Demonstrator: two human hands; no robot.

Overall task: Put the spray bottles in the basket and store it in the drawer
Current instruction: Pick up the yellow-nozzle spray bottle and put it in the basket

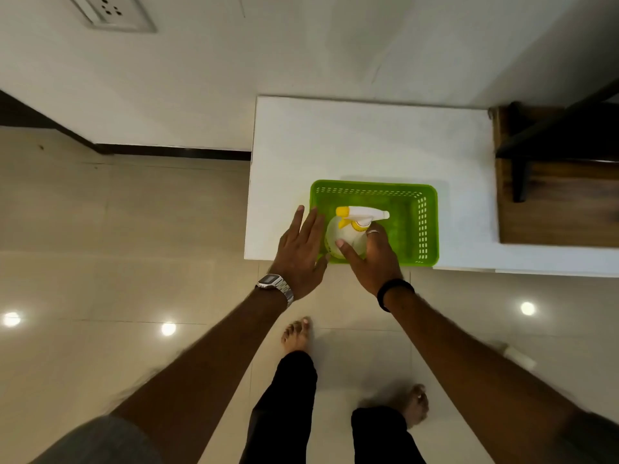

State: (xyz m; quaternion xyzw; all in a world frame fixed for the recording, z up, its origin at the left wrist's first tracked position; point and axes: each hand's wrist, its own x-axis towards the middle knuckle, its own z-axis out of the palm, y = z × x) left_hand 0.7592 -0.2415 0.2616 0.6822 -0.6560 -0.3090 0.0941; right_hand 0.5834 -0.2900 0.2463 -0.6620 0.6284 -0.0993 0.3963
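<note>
A green plastic basket (415, 222) with slotted walls sits on the white cabinet top (351, 145), near its front edge. A pale yellow spray bottle (345, 234) with a white and yellow trigger head stands upright in the basket's left part. My right hand (371, 259) is wrapped around the bottle's body from the front. My left hand (301, 252) hovers flat with fingers spread at the basket's left rim, holding nothing. No drawer or second bottle is in view.
A dark wooden piece of furniture (556, 202) stands to the right of the white top. The wall with a socket plate (114, 11) is behind. Glossy tiled floor (117, 246) lies to the left and below, where my bare feet stand.
</note>
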